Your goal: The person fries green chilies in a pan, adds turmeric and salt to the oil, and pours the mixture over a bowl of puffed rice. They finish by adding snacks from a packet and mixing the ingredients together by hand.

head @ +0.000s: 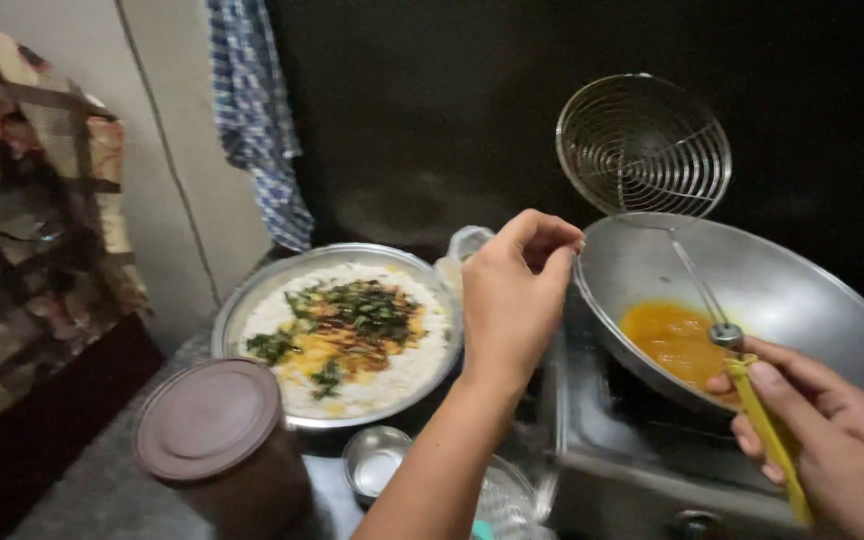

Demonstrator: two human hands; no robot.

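Note:
My right hand (832, 440) grips the yellow handle (767, 435) of a wire skimmer (644, 145), whose round mesh is raised above a metal wok (802, 290). Orange liquid (677, 340) lies in the wok's bottom. My left hand (512, 295) hovers between the wok's left rim and a wide steel bowl (252, 300), with its fingers pinched together. I cannot tell whether anything is between them. The bowl holds white flour topped with green leaves and yellow spice (347, 330).
The wok sits on a steel stove (642, 470). A brown-lidded jar (212, 430) stands at the front left, with a small steel cup (377, 462) beside it. A blue checked cloth (252, 110) hangs on the wall behind. A patterned fabric lies at far left.

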